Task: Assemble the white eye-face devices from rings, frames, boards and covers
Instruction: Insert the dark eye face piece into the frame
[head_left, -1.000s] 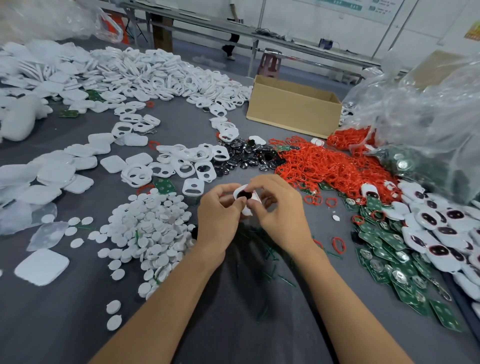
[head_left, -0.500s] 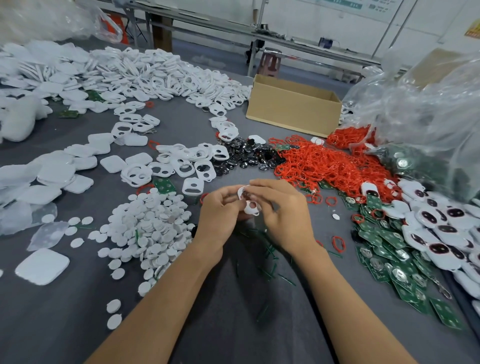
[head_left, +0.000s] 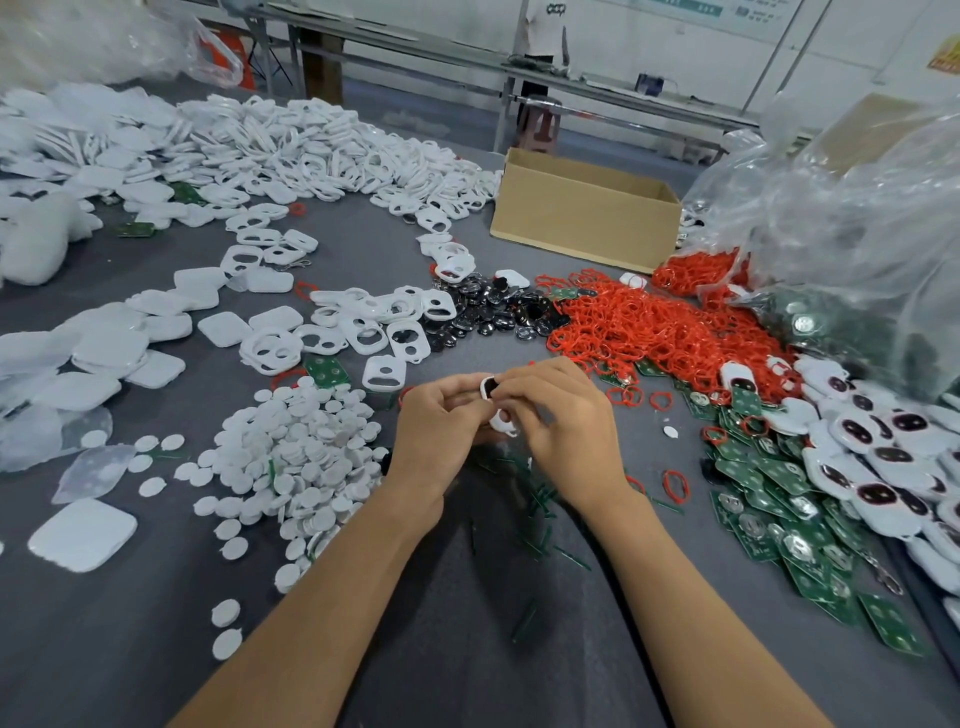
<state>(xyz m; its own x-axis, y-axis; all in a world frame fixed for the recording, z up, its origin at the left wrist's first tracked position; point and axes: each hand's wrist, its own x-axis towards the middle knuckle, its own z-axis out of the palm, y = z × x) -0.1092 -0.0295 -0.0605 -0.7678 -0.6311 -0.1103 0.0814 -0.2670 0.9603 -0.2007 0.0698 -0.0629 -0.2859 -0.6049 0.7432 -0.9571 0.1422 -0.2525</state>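
**Two hands, one little white frame**

The left hand (head_left: 441, 431) and the right hand (head_left: 563, 423) meet in the middle, just above the grey counter (head_left: 130, 639). Between them is one white frame (head_left: 502, 423), held up off the counter. The left hand's fingers (head_left: 460, 388) curl round its left side. The right hand's fingers curl over its top and right side, so both hands pinch it tight. Only a bit of the frame peeks out: a white edge low down and a dark spot at the top. The fingers hide the rest, and I cannot tell if the dark spot is a hole or a black part.

Just left of the hands lies a heap of round white discs (head_left: 301, 447). Behind the hands sit loose frames (head_left: 384, 332) and black shiny pieces (head_left: 493, 312). To the right is a big pile of red rings (head_left: 649, 332), with green boards (head_left: 779, 499) nearer. Finished eye-face devices (head_left: 883, 452) lie at the far right. White covers (head_left: 119, 338) lie far left, and a cardboard box (head_left: 582, 208) stands at the back.
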